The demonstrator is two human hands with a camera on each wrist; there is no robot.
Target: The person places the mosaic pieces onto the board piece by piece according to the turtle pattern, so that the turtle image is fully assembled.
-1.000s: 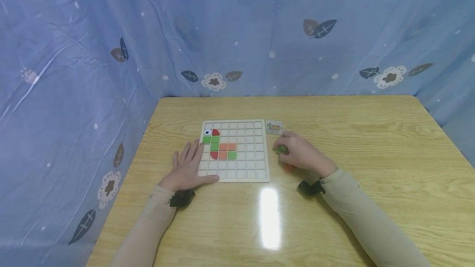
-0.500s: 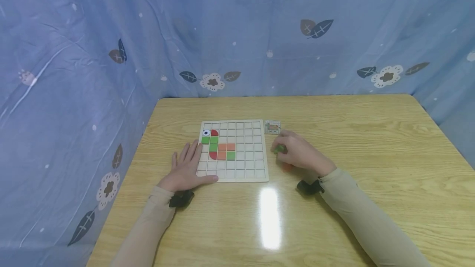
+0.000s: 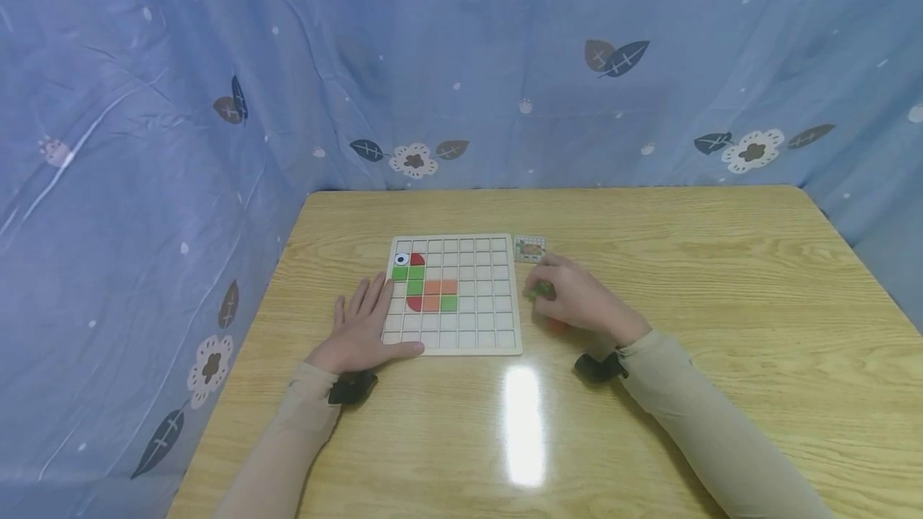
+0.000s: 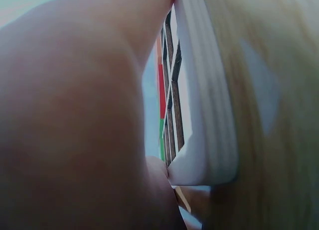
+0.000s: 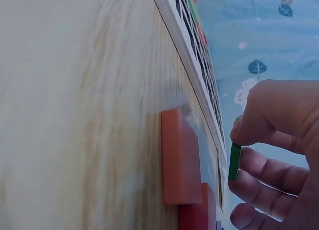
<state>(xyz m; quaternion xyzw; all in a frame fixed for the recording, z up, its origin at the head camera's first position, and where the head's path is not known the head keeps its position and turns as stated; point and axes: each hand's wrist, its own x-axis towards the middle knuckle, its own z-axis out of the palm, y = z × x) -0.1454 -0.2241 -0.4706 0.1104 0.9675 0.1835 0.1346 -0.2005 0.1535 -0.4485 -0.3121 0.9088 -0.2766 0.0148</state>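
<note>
My right hand pinches a thin green tile between thumb and fingers, just right of the board. In the right wrist view a bit of green also shows above the thumb tip. The white grid board lies flat with coloured tiles in its left half: an eye tile, red rounded tiles, several green tiles and orange tiles. My left hand rests on the board's left edge with fingers spread and the thumb at the front rim.
Below the right hand, an orange block and a red block lie on the wooden table. A small printed card lies by the board's upper right corner. Blue curtains hang behind and to the left.
My right hand has edged slightly left toward the board with the green tile in its fingers. The left hand and the tiles on the board keep their places.
</note>
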